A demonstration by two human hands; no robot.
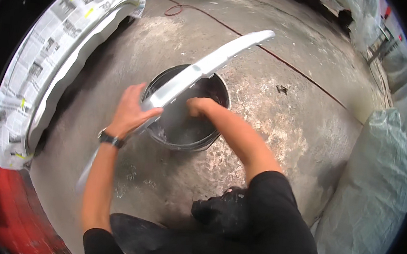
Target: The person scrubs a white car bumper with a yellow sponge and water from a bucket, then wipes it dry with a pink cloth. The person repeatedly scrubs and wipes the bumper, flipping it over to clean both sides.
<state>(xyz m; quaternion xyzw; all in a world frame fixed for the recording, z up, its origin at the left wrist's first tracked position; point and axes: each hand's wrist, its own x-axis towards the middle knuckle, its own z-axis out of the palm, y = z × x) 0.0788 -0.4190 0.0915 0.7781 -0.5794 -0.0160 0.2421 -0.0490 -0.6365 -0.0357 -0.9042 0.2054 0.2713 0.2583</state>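
Observation:
A long, slightly curved silver trim piece [188,76] lies slantwise over a black bucket [227,96], from lower left to upper right. My left hand [134,109] is closed on it by the bucket's left rim, thumb on top. The piece's lower end passes behind my left forearm and blurs. Inside the bucket stands murky grey water [177,124]. My right hand [197,107] reaches down into it, beside the trim piece; its fingers are hidden, so whether they hold anything does not show.
At the left, a curved silver panel [68,77] carries newspaper masking [37,69]. A thin red hose [288,64] crosses the concrete floor beyond the bucket. Something large under plastic sheeting [366,191] stands at the right. A small dark scrap [281,89] lies on the floor.

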